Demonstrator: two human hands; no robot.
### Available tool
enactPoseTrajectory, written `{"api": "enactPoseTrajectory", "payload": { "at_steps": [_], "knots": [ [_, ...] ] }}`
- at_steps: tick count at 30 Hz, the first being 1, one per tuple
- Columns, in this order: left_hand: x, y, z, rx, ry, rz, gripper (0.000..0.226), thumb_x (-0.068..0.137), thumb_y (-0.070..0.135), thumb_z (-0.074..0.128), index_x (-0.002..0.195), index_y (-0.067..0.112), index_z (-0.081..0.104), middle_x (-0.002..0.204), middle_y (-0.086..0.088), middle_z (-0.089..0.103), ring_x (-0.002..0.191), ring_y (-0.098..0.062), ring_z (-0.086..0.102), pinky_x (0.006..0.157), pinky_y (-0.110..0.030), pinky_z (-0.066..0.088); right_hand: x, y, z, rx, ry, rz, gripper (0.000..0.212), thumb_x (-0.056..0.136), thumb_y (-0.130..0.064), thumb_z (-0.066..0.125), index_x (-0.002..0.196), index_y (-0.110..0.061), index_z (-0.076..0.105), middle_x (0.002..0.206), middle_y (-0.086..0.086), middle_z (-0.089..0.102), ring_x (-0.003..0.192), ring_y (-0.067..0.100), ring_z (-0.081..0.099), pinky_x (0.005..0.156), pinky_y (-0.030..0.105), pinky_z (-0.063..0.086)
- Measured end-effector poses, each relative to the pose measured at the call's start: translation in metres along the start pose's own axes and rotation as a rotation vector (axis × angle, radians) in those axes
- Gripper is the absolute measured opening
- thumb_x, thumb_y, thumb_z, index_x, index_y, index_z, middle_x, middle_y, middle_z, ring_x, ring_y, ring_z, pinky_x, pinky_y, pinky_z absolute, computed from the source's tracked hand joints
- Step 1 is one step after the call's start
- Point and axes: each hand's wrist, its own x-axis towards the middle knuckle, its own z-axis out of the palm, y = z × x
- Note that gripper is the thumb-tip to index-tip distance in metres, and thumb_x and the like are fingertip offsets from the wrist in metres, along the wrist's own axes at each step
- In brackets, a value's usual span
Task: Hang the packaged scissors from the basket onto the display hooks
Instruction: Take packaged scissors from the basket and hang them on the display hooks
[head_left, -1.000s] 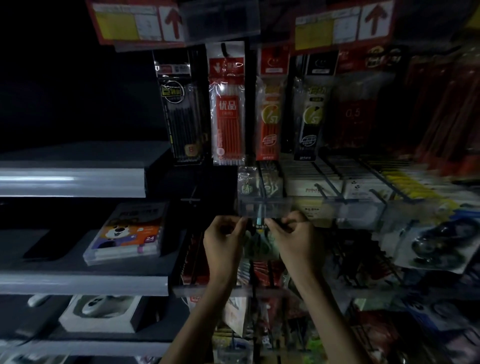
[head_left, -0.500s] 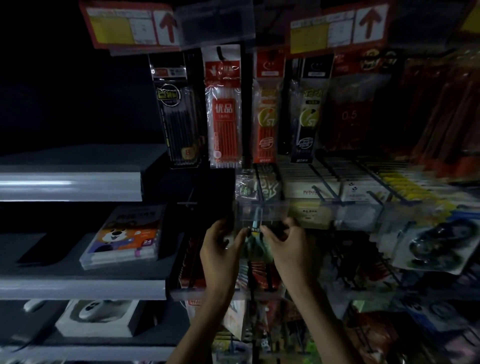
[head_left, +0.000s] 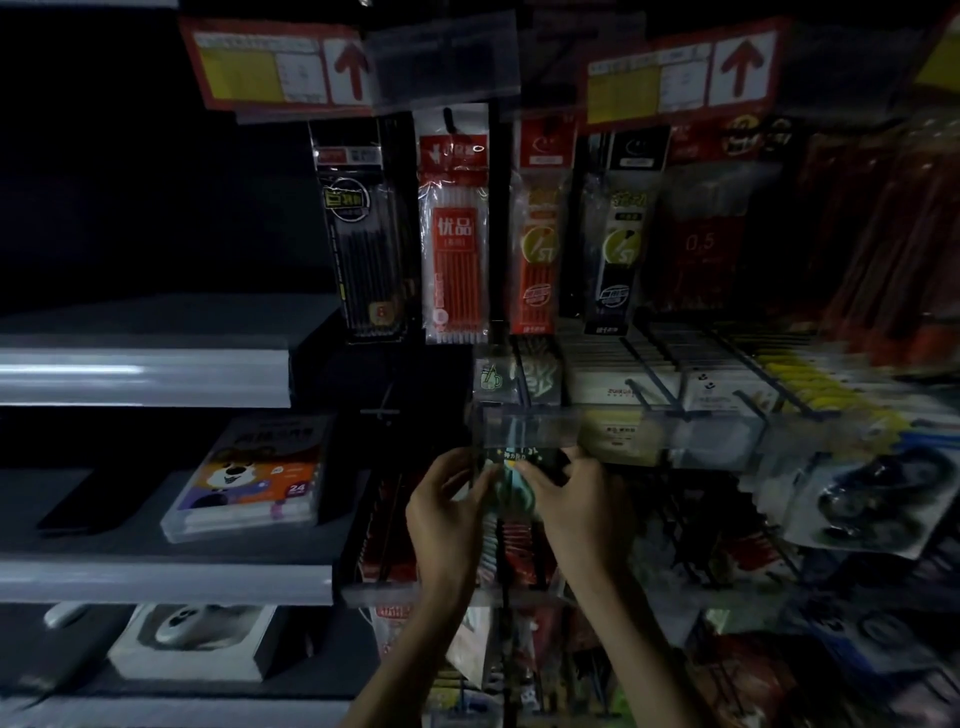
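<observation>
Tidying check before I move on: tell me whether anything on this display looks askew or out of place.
The blister pack at right hangs tilted, unlike the straight pen packs above, though that edge is blurred. Nothing looks spilled or damaged.

Dim shop interior under weak light. Grey metal shelves (head_left: 156, 374) in three tiers at left, front edges catching a pale glare. Deep darkness above the top shelf, too dark to read. Red-and-yellow signs (head_left: 280, 67) with red arrows high up, centre and right.

Left hand (head_left: 441, 514) and right hand (head_left: 577, 503) raised together, fingertips pinching inward.
</observation>
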Motion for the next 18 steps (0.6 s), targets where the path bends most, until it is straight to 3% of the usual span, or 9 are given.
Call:
{"api": "enactPoseTrajectory", "payload": {
  "at_steps": [5,9,12,14,18],
  "knots": [
    [-0.002,-0.004,0.002,0.007,0.02,-0.034,0.031,0.087,0.037,0.084,0.115,0.026,0.076,0.106,0.011,0.078,0.103,-0.006,0.073,0.091,-0.043,0.063,-0.003,0.002,-0.001,0.014,-0.036,0.006,0.068,0.079,-0.081,0.061,0.125,-0.03,0.066,0.085,-0.005,0.074,0.076,0.014,0.071,0.048,0.023,0.03],
    [-0.004,-0.003,0.001,-0.008,0.022,-0.008,0.037,0.089,0.033,0.083,0.123,0.021,0.074,0.109,0.012,0.077,0.103,0.0,0.071,0.091,-0.031,0.063,0.0,0.008,0.001,0.037,-0.046,0.0,0.071,0.078,-0.082,0.06,0.126,-0.03,0.066,0.087,-0.006,0.075,0.078,0.012,0.071,0.049,0.023,0.034],
    [-0.008,-0.001,-0.001,-0.02,0.0,-0.023,0.041,0.09,0.033,0.082,0.127,0.021,0.071,0.113,0.013,0.075,0.107,0.002,0.07,0.089,-0.021,0.06,-0.002,0.014,0.0,0.073,-0.054,-0.051,0.073,0.083,-0.078,0.059,0.136,-0.027,0.061,0.103,-0.004,0.076,0.092,0.015,0.072,0.065,0.028,0.052],
    [-0.011,0.0,-0.003,-0.016,-0.011,-0.013,0.039,0.089,0.033,0.082,0.126,0.026,0.07,0.112,0.016,0.074,0.107,0.006,0.068,0.085,-0.014,0.057,-0.006,0.016,-0.008,0.115,-0.046,-0.067,0.069,0.09,-0.072,0.057,0.139,-0.023,0.061,0.112,-0.003,0.075,0.099,0.016,0.071,0.074,0.032,0.056],
    [-0.013,0.002,-0.006,0.014,-0.04,-0.015,0.033,0.088,0.029,0.083,0.114,0.041,0.066,0.11,0.02,0.072,0.107,0.008,0.067,0.085,-0.012,0.056,-0.018,0.016,-0.025,0.18,0.038,-0.07,0.046,0.098,-0.064,0.05,0.115,-0.027,0.071,0.086,-0.017,0.069,0.074,0.002,0.064,0.057,0.025,0.047]
  ]
}}
